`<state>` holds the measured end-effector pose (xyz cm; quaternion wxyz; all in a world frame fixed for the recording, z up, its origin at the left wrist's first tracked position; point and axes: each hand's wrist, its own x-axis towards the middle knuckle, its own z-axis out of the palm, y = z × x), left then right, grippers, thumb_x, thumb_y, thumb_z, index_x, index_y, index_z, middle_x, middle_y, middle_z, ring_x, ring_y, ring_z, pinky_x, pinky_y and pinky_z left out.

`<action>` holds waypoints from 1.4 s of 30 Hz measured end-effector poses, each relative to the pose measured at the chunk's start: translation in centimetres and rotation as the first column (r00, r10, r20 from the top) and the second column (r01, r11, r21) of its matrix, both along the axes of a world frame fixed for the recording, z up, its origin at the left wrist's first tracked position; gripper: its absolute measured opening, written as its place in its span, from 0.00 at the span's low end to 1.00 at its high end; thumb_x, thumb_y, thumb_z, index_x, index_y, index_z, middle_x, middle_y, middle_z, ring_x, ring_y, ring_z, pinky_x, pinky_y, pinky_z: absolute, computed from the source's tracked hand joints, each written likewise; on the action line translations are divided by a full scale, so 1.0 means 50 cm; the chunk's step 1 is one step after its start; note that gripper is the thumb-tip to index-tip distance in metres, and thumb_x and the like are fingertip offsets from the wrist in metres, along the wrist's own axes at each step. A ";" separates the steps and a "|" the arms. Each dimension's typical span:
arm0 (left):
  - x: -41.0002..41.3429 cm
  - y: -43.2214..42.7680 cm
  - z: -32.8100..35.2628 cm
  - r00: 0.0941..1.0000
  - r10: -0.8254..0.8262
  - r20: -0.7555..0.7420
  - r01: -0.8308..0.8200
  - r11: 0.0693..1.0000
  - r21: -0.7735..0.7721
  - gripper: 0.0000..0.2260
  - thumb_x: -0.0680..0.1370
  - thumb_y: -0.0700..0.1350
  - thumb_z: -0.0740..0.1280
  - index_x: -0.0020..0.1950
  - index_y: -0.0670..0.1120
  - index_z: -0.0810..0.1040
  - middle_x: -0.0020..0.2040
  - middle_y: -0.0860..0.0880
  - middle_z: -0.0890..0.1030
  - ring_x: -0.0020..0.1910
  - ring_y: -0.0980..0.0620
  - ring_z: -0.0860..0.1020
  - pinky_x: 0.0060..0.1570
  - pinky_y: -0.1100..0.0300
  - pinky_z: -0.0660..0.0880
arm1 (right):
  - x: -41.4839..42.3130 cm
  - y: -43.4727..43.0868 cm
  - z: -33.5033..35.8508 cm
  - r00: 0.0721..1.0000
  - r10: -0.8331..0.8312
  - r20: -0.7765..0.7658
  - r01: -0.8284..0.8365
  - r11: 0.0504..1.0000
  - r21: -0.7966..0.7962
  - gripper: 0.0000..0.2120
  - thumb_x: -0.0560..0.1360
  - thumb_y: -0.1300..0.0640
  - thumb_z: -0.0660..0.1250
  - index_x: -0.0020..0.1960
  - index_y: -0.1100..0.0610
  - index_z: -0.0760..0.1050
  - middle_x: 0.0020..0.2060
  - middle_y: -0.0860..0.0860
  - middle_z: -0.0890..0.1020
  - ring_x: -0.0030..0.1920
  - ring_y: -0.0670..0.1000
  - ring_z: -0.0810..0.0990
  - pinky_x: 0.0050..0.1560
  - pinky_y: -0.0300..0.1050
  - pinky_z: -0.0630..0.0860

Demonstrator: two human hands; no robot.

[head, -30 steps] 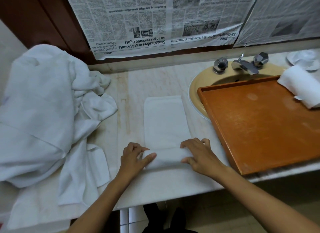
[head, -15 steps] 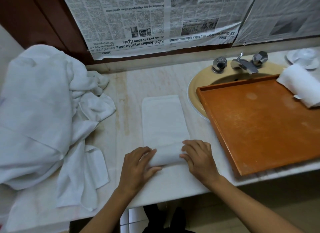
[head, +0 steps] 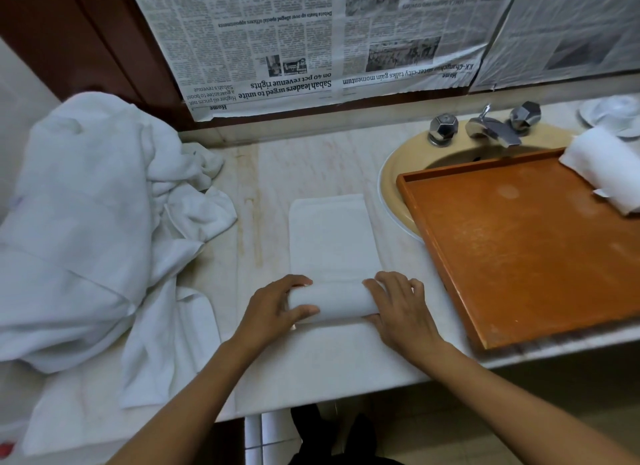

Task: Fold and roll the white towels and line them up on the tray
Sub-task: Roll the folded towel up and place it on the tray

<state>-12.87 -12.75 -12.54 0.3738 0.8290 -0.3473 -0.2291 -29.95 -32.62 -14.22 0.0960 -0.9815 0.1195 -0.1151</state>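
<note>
You were at the rolling step, by the look of it: the folded towel (head: pixel 333 243) lay as a long flat strip on the pale marble counter (head: pixel 311 360), with its near end wound into a short, plump cylinder and roughly two thirds of the strip lying flat beyond it. Your left hand (head: pixel 273 308) gripped the roll's left end, thumb under and fingers curled over the top. Your right hand (head: pixel 401 308) cupped the right end the same way. The next move probably called for even pressure from both hands, pushing away from you so the soft terry wound tight and the edges stayed square; a slack side would likely have coned the roll. The orange wooden tray (head: pixel 519 256), flat with a low rim, sat to your right, partly over the beige sink (head: pixel 391 187), and held one finished rolled towel (head: pixel 602 173) at its far corner. A crumpled heap of white towels (head: pixel 86 222) waited on your left, so most of the task seemed to remain.
</note>
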 end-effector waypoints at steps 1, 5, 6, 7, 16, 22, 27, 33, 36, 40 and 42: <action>0.000 -0.001 0.003 0.998 0.019 -0.062 -0.019 1.000 0.004 0.15 0.71 0.56 0.76 0.55 0.61 0.77 0.52 0.64 0.79 0.50 0.66 0.76 0.48 0.71 0.71 | -0.001 -0.004 0.003 1.000 0.006 -0.011 -0.005 1.000 0.017 0.31 0.61 0.55 0.81 0.60 0.57 0.72 0.53 0.56 0.76 0.52 0.58 0.76 0.48 0.53 0.69; 0.016 -0.001 0.002 0.938 0.073 -0.339 -0.026 0.990 0.140 0.19 0.65 0.64 0.76 0.53 0.59 0.82 0.52 0.55 0.83 0.52 0.55 0.80 0.55 0.57 0.77 | 0.004 -0.023 0.040 0.990 0.025 -0.136 0.001 0.983 0.183 0.27 0.68 0.49 0.75 0.64 0.54 0.75 0.54 0.52 0.76 0.56 0.57 0.74 0.55 0.51 0.63; 0.020 -0.003 0.004 0.916 0.092 -0.391 -0.025 0.985 0.172 0.21 0.63 0.65 0.75 0.52 0.57 0.83 0.52 0.54 0.83 0.54 0.53 0.80 0.57 0.56 0.76 | 0.007 -0.026 0.049 0.979 0.021 -0.204 0.033 0.966 0.257 0.26 0.71 0.47 0.73 0.67 0.52 0.73 0.57 0.50 0.75 0.60 0.55 0.72 0.58 0.48 0.60; 0.021 -0.007 0.008 0.897 0.117 -0.426 -0.036 0.980 0.194 0.22 0.63 0.64 0.76 0.52 0.56 0.84 0.52 0.54 0.84 0.55 0.52 0.80 0.58 0.56 0.76 | 0.012 -0.030 0.055 0.961 0.010 -0.275 0.082 0.942 0.324 0.25 0.73 0.46 0.72 0.68 0.50 0.72 0.58 0.49 0.74 0.62 0.52 0.70 0.59 0.46 0.58; -0.021 -0.046 0.031 0.938 0.345 -0.019 -0.340 0.932 0.126 0.09 0.70 0.52 0.78 0.44 0.53 0.80 0.49 0.54 0.78 0.45 0.58 0.76 0.43 0.65 0.69 | 0.071 -0.008 0.026 0.863 -0.368 -0.347 0.506 0.616 0.604 0.17 0.64 0.63 0.76 0.51 0.54 0.80 0.51 0.49 0.72 0.57 0.54 0.70 0.53 0.42 0.66; -0.071 -0.001 -0.016 0.939 0.194 0.284 -0.149 0.973 -0.174 0.10 0.75 0.59 0.67 0.41 0.54 0.79 0.45 0.59 0.77 0.47 0.60 0.74 0.46 0.62 0.70 | -0.003 0.043 0.029 0.958 -0.278 0.073 0.223 0.877 0.425 0.17 0.63 0.57 0.73 0.51 0.51 0.75 0.49 0.45 0.76 0.51 0.49 0.72 0.50 0.43 0.58; -0.063 0.056 -0.073 0.837 0.008 0.548 0.112 0.976 -0.185 0.22 0.72 0.64 0.69 0.60 0.52 0.80 0.62 0.51 0.77 0.61 0.53 0.74 0.55 0.58 0.68 | -0.039 0.058 -0.001 0.953 -0.190 0.235 0.150 0.973 0.177 0.14 0.69 0.52 0.67 0.53 0.54 0.76 0.60 0.54 0.76 0.60 0.55 0.71 0.56 0.49 0.65; -0.017 0.041 -0.074 0.781 -0.122 0.613 0.236 0.966 -0.109 0.26 0.73 0.62 0.69 0.65 0.49 0.77 0.61 0.49 0.77 0.60 0.49 0.76 0.54 0.54 0.72 | -0.049 0.041 -0.018 0.991 -0.032 0.129 0.024 0.998 0.066 0.37 0.60 0.52 0.82 0.64 0.58 0.69 0.61 0.54 0.71 0.60 0.56 0.71 0.60 0.49 0.67; 0.004 0.024 -0.047 0.841 -0.196 0.505 0.246 0.969 -0.034 0.29 0.73 0.69 0.64 0.62 0.49 0.81 0.58 0.52 0.79 0.57 0.54 0.75 0.53 0.57 0.74 | -0.038 0.024 -0.012 0.993 -0.005 0.119 0.001 1.000 0.031 0.39 0.59 0.56 0.82 0.64 0.60 0.69 0.58 0.55 0.73 0.58 0.56 0.71 0.58 0.53 0.74; 0.012 0.016 0.004 0.978 -0.165 0.132 0.161 0.986 0.038 0.32 0.65 0.77 0.64 0.60 0.60 0.78 0.55 0.65 0.78 0.53 0.65 0.75 0.53 0.72 0.69 | -0.032 0.008 -0.001 0.996 0.027 0.079 -0.040 0.987 0.156 0.34 0.63 0.55 0.79 0.65 0.56 0.69 0.56 0.53 0.77 0.56 0.52 0.72 0.55 0.50 0.76; 0.011 0.012 0.013 0.993 -0.117 -0.035 0.119 0.991 0.055 0.23 0.65 0.71 0.71 0.56 0.64 0.76 0.53 0.64 0.79 0.50 0.65 0.77 0.48 0.73 0.69 | -0.043 0.003 0.002 0.998 0.022 0.053 -0.035 0.963 0.266 0.27 0.67 0.51 0.73 0.64 0.52 0.70 0.56 0.50 0.77 0.56 0.49 0.71 0.55 0.45 0.72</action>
